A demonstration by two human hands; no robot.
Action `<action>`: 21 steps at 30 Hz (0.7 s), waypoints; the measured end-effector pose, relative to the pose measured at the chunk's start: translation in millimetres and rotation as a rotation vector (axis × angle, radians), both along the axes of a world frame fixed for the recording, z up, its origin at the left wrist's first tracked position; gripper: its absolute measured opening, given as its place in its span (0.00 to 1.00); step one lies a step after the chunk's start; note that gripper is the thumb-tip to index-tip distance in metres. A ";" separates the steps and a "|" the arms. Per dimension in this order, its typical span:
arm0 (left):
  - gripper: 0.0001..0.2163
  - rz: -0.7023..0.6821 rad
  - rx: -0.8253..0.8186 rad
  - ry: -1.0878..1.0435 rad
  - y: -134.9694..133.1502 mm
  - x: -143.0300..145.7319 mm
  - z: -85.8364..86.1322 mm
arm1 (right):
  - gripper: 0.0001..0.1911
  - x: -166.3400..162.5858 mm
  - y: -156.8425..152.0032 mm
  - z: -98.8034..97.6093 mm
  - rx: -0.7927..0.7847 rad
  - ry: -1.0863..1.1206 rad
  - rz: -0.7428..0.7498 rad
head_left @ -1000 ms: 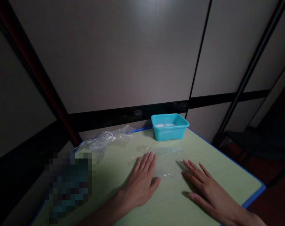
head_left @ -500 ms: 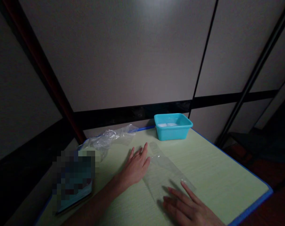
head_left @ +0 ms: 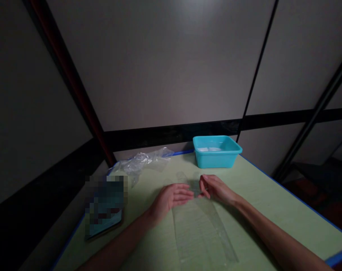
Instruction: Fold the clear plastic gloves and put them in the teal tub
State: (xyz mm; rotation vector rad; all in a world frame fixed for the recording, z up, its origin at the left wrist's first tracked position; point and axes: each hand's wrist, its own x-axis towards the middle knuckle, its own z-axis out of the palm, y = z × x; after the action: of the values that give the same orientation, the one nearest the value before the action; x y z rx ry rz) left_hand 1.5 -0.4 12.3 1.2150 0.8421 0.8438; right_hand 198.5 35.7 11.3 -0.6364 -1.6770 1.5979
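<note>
A clear plastic bag [head_left: 200,229] lies flat on the table, running from between my hands down to the bottom of the view. My left hand [head_left: 172,199] rests at the bag's far left part, turned on its side with fingers stretched to the right. Opposite it, my right hand [head_left: 216,188] is at the far right part of the bag, fingers curled in and closed on the thin film near its edge. The fingertips of the two hands are a small gap apart.
A turquoise plastic basin [head_left: 217,160] with something whitish inside stands at the table's far edge. Crumpled clear plastic [head_left: 142,162] lies at the back left. A propped device with a blurred screen [head_left: 106,210] is on the left. Behind the blue-edged table [head_left: 261,199] rise panelled doors [head_left: 171,75].
My right hand has moved from the near end of the bag up to its far end and closed on it. My left hand has turned from palm down onto its side. The bag has straightened.
</note>
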 end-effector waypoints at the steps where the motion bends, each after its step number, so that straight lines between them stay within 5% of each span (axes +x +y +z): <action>1: 0.20 -0.023 -0.028 -0.017 -3.8 -0.7 -1.8 | 0.25 -0.4 1.2 -6.1 -0.011 0.013 0.011; 11: 0.19 -0.059 -0.032 -0.017 -9.1 -2.3 -15.9 | 0.28 -6.2 -6.4 -14.2 0.024 -0.096 0.077; 21: 0.17 -0.068 -0.126 -0.350 -1.9 -8.4 -10.2 | 0.28 -10.6 -6.6 -16.8 0.002 0.015 0.028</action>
State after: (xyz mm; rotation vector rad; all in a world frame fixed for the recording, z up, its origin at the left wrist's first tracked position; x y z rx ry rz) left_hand -6.9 -2.3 2.1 0.9447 0.5574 0.9016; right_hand 187.9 29.0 -5.5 -0.6006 -1.6830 1.6172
